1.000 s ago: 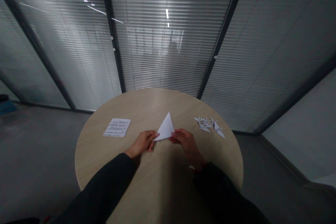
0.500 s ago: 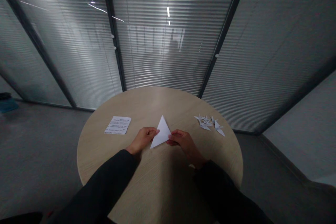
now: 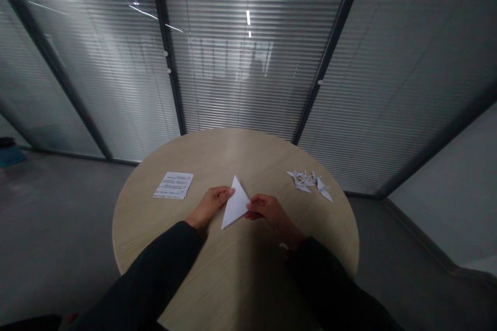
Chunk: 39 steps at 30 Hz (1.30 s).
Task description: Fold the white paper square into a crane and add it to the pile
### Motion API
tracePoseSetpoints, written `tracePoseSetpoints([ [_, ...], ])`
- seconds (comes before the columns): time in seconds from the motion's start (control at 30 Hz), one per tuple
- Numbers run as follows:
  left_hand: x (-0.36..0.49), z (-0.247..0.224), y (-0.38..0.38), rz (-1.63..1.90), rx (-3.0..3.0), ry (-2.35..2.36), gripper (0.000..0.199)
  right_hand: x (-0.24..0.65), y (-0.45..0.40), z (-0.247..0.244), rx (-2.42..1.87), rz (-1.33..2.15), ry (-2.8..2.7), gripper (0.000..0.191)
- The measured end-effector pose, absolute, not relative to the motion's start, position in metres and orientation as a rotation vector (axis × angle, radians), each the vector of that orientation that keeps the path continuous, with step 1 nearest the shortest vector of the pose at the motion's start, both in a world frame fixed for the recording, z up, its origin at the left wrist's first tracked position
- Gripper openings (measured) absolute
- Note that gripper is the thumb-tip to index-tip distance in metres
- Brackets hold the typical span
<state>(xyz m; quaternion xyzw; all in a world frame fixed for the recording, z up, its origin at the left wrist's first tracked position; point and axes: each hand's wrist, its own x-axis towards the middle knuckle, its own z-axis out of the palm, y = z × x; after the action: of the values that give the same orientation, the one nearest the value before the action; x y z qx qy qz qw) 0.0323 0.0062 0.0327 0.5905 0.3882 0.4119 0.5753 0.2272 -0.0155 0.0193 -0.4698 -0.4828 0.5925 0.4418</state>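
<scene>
A white sheet of paper folded into a triangle (image 3: pixel 235 205) is held over the middle of the round table, one point toward the far side and another toward me. My left hand (image 3: pixel 212 206) pinches its left edge between thumb and fingers. On the other side, my right hand (image 3: pixel 267 210) grips the right corner, fingers curled. Whether the paper touches the tabletop, I cannot tell.
On the left of the wooden table (image 3: pixel 240 150) lies a stack of printed paper squares (image 3: pixel 174 185). Several folded paper cranes (image 3: pixel 306 181) are heaped at the right. Glass partitions with blinds (image 3: pixel 248 83) stand behind the table.
The paper triangle has turned slightly and shifted toward me and to the left, so its near point sits lower. Both hands keep hold of it; the stack and cranes stay put.
</scene>
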Motion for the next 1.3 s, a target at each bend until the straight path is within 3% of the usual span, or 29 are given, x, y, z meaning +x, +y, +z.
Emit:
tracePoseSetpoints([
  [0.3, 0.033, 0.030, 0.010, 1.032, 1.419, 1.047, 0.051, 0.226, -0.011, 0.011, -1.169, 1.377, -1.379, 0.023],
  [0.37, 0.033, 0.029, 0.011, 1.046, 1.378, 1.055, 0.051, 0.224, -0.013, 0.011, -1.202, 1.114, -1.502, 0.022],
  [0.5, 0.033, 0.029, 0.009, 1.079, 1.259, 1.016, 0.051, 0.219, -0.022, 0.017, -0.982, 0.414, -1.907, 0.043],
  [0.7, 0.035, 0.031, 0.002, 1.043, 1.142, 0.935, 0.048, 0.212, -0.033, 0.022, -0.740, 0.014, -2.191, 0.012],
  [0.9, 0.038, 0.031, 0.000, 0.965, 1.114, 0.860, 0.044, 0.213, -0.032, 0.023, -0.877, 0.135, -2.029, 0.015],
  [1.1, 0.041, 0.036, -0.004, 0.885, 1.146, 0.767, 0.054, 0.219, -0.024, 0.025, -1.213, 0.466, -1.628, 0.016],
  [1.3, 0.045, 0.031, -0.002, 0.815, 1.262, 0.790, 0.047, 0.220, -0.018, 0.023, -1.347, 0.677, -1.489, 0.017],
])
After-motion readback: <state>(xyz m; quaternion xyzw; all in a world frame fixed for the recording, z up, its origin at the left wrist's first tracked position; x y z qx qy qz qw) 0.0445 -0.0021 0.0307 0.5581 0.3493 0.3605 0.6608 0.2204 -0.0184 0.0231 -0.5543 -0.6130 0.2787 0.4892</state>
